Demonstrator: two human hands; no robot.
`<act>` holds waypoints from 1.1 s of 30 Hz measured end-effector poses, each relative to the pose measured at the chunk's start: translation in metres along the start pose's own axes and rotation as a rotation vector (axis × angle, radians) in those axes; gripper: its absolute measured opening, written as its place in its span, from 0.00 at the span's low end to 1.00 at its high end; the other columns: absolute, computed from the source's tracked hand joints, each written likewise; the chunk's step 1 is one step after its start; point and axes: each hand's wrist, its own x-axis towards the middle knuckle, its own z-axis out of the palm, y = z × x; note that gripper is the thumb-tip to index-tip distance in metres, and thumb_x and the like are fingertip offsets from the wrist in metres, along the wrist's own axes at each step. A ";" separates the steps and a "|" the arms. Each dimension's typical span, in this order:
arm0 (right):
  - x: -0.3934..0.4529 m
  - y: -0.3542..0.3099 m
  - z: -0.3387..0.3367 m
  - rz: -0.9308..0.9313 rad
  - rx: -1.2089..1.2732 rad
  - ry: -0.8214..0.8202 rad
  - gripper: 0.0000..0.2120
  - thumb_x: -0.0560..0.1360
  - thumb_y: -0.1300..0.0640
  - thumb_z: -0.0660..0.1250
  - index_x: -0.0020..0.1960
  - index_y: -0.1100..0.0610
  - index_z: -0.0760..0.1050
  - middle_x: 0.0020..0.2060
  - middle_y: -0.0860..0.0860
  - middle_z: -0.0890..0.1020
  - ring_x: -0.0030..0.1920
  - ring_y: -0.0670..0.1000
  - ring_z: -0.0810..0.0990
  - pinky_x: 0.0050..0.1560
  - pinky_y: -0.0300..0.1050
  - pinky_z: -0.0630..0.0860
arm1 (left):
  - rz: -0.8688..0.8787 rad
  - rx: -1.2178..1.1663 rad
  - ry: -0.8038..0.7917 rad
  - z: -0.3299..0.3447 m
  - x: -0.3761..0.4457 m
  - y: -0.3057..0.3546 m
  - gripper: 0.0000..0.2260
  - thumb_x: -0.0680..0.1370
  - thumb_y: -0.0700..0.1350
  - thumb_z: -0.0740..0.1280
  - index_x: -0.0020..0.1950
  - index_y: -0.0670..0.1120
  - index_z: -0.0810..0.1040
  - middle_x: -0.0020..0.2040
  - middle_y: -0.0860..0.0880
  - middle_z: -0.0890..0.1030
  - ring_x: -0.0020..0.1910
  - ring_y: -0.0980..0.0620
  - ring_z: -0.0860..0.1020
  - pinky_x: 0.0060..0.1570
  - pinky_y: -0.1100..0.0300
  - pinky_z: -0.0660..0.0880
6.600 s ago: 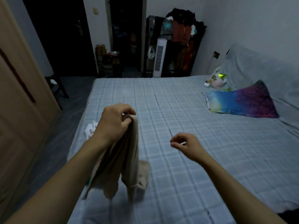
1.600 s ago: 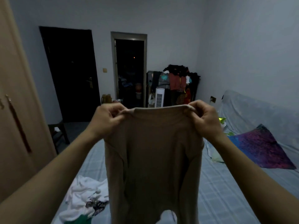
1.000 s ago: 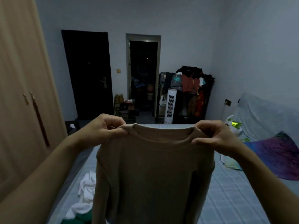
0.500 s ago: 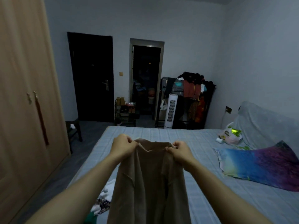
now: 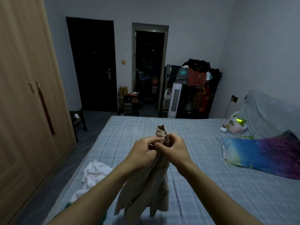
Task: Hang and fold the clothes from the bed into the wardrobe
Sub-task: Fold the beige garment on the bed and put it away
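Above the checked bed (image 5: 211,184), the left hand (image 5: 142,155) and the right hand (image 5: 174,147) each close their grip on the bunched top of the beige top (image 5: 151,189), which hangs down between them, while the plastic bag (image 5: 233,125) carries writing too small to read

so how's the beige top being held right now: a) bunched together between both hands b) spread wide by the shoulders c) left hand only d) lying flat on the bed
a: the left hand and right hand meet, both gripping the beige top, which hangs gathered in a narrow bundle above the bed.
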 end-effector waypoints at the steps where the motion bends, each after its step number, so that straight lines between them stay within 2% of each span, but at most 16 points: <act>1: 0.001 0.000 -0.002 -0.016 -0.031 0.019 0.09 0.71 0.56 0.76 0.46 0.58 0.77 0.38 0.54 0.83 0.40 0.48 0.83 0.40 0.40 0.81 | 0.007 0.019 -0.042 -0.002 0.000 0.000 0.21 0.75 0.33 0.64 0.63 0.52 0.81 0.54 0.54 0.84 0.53 0.58 0.81 0.52 0.63 0.80; 3: 0.001 0.002 -0.007 -0.033 -0.054 0.021 0.06 0.73 0.57 0.73 0.44 0.58 0.77 0.38 0.56 0.82 0.39 0.50 0.82 0.38 0.39 0.80 | 0.046 0.039 -0.027 -0.009 0.000 -0.001 0.21 0.74 0.33 0.65 0.60 0.54 0.82 0.52 0.56 0.84 0.53 0.61 0.81 0.53 0.65 0.79; 5: 0.002 0.000 -0.013 -0.030 -0.054 0.000 0.03 0.74 0.58 0.71 0.45 0.57 0.78 0.40 0.57 0.82 0.41 0.53 0.82 0.39 0.41 0.81 | 0.077 0.084 0.118 -0.017 0.003 -0.002 0.15 0.75 0.36 0.68 0.54 0.54 0.83 0.46 0.57 0.85 0.48 0.63 0.82 0.49 0.66 0.79; 7: 0.001 -0.004 -0.018 -0.036 -0.051 -0.055 0.01 0.76 0.59 0.68 0.45 0.56 0.78 0.41 0.57 0.81 0.42 0.52 0.81 0.41 0.42 0.80 | 0.074 0.146 0.217 -0.025 0.008 -0.005 0.14 0.73 0.41 0.73 0.55 0.55 0.81 0.48 0.58 0.83 0.49 0.63 0.80 0.46 0.65 0.78; 10: -0.002 -0.016 -0.029 -0.088 -0.087 -0.251 0.03 0.77 0.55 0.67 0.48 0.54 0.78 0.43 0.56 0.81 0.46 0.53 0.82 0.47 0.48 0.81 | 0.056 0.172 0.086 -0.033 0.014 -0.006 0.30 0.69 0.46 0.79 0.68 0.56 0.73 0.61 0.58 0.77 0.61 0.62 0.74 0.57 0.60 0.74; 12: -0.004 -0.025 -0.038 -0.128 -0.070 -0.358 0.05 0.78 0.54 0.66 0.51 0.54 0.78 0.45 0.56 0.82 0.49 0.56 0.82 0.51 0.52 0.80 | 0.067 0.073 -0.068 -0.035 0.017 -0.002 0.33 0.67 0.46 0.80 0.69 0.56 0.71 0.63 0.58 0.77 0.64 0.61 0.74 0.63 0.56 0.73; 14: -0.006 -0.031 -0.045 -0.148 -0.022 -0.402 0.06 0.78 0.55 0.66 0.52 0.56 0.79 0.46 0.56 0.82 0.51 0.57 0.82 0.53 0.53 0.79 | 0.073 -0.126 -0.222 -0.036 0.018 0.003 0.27 0.68 0.45 0.79 0.64 0.53 0.76 0.59 0.53 0.81 0.62 0.55 0.78 0.61 0.54 0.76; 16: -0.008 -0.035 -0.053 -0.162 0.022 -0.405 0.06 0.78 0.57 0.65 0.53 0.56 0.80 0.46 0.53 0.83 0.50 0.53 0.82 0.51 0.47 0.80 | 0.057 -0.288 -0.282 -0.035 0.018 0.006 0.20 0.69 0.44 0.79 0.59 0.48 0.79 0.54 0.47 0.83 0.57 0.47 0.81 0.57 0.51 0.79; 18: -0.009 -0.036 -0.059 -0.165 0.043 -0.369 0.06 0.79 0.60 0.65 0.51 0.55 0.80 0.44 0.51 0.83 0.48 0.50 0.82 0.48 0.43 0.79 | 0.050 -0.317 -0.252 -0.031 0.017 0.009 0.14 0.70 0.43 0.77 0.53 0.45 0.81 0.48 0.46 0.83 0.52 0.47 0.82 0.53 0.53 0.79; 20: -0.009 -0.032 -0.064 -0.161 0.047 -0.318 0.06 0.79 0.62 0.65 0.50 0.56 0.80 0.43 0.53 0.84 0.46 0.51 0.83 0.46 0.43 0.79 | 0.055 -0.285 -0.221 -0.026 0.018 0.013 0.07 0.72 0.41 0.75 0.49 0.44 0.81 0.42 0.49 0.83 0.46 0.51 0.82 0.47 0.58 0.79; 22: -0.011 -0.026 -0.068 -0.166 0.003 -0.273 0.06 0.79 0.63 0.65 0.51 0.57 0.80 0.44 0.54 0.84 0.47 0.52 0.83 0.47 0.44 0.80 | 0.057 -0.247 -0.187 -0.024 0.020 0.019 0.04 0.74 0.38 0.74 0.47 0.43 0.81 0.40 0.49 0.83 0.43 0.53 0.82 0.43 0.61 0.78; 24: -0.014 -0.018 -0.071 -0.173 -0.056 -0.256 0.06 0.78 0.61 0.66 0.54 0.56 0.79 0.47 0.54 0.83 0.50 0.52 0.83 0.50 0.47 0.81 | 0.057 -0.212 -0.147 -0.022 0.022 0.025 0.03 0.75 0.38 0.73 0.46 0.42 0.80 0.40 0.45 0.82 0.41 0.52 0.81 0.40 0.59 0.78; 26: -0.021 -0.010 -0.073 -0.180 -0.088 -0.284 0.12 0.76 0.58 0.70 0.59 0.52 0.76 0.51 0.52 0.83 0.53 0.51 0.83 0.52 0.49 0.82 | 0.072 -0.160 -0.110 -0.021 0.023 0.031 0.03 0.75 0.38 0.73 0.45 0.44 0.81 0.40 0.44 0.83 0.41 0.51 0.81 0.40 0.58 0.78; 28: -0.029 0.000 -0.072 -0.188 -0.127 -0.304 0.22 0.72 0.53 0.75 0.63 0.49 0.73 0.54 0.48 0.82 0.55 0.48 0.82 0.53 0.47 0.81 | 0.086 -0.123 -0.091 -0.020 0.024 0.036 0.03 0.74 0.39 0.73 0.45 0.46 0.81 0.41 0.46 0.84 0.43 0.51 0.83 0.42 0.56 0.80; 33: -0.048 0.032 -0.061 -0.215 -0.267 -0.287 0.34 0.65 0.45 0.80 0.66 0.44 0.67 0.56 0.36 0.78 0.56 0.40 0.80 0.51 0.33 0.77 | 0.126 0.039 -0.016 -0.022 0.026 0.043 0.03 0.74 0.41 0.73 0.44 0.48 0.81 0.41 0.49 0.83 0.42 0.53 0.82 0.41 0.59 0.80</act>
